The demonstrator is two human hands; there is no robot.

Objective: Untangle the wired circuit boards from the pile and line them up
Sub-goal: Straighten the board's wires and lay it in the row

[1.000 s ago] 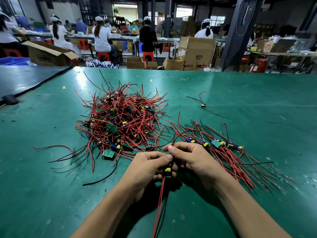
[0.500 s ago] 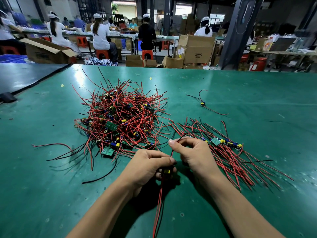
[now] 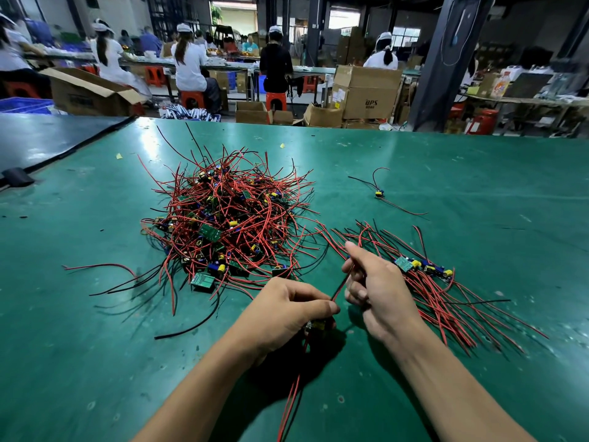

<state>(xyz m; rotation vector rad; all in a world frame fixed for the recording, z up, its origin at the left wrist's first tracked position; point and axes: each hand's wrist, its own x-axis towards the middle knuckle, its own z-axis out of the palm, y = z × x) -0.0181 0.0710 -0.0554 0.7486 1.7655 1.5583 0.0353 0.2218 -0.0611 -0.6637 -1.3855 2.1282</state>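
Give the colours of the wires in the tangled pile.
Mostly red, some black; the pile shows best in the head view.

Overhead lighting, even and moderately bright over the table [image 3: 446,173]; dimmer in the hall behind. Pale glare streaks on the green surface at 11 o'clock, fainter sheen at 1 o'clock. Blown-out white at the doorway [image 3: 239,14] and window [image 3: 341,17], 12 o'clock. Soft dark shadow under the left hand [image 3: 287,311] and both forearms, toward 6 o'clock; thin wire shadows at 8 o'clock of the pile [image 3: 229,218]. Sharp focus at centre. Smeared, soft detail on the seated workers [image 3: 188,65], 10 to 11 o'clock. Wide-angle bowing of the far table edge; leaning pillar [image 3: 446,59] at 1 o'clock; stretched corners.
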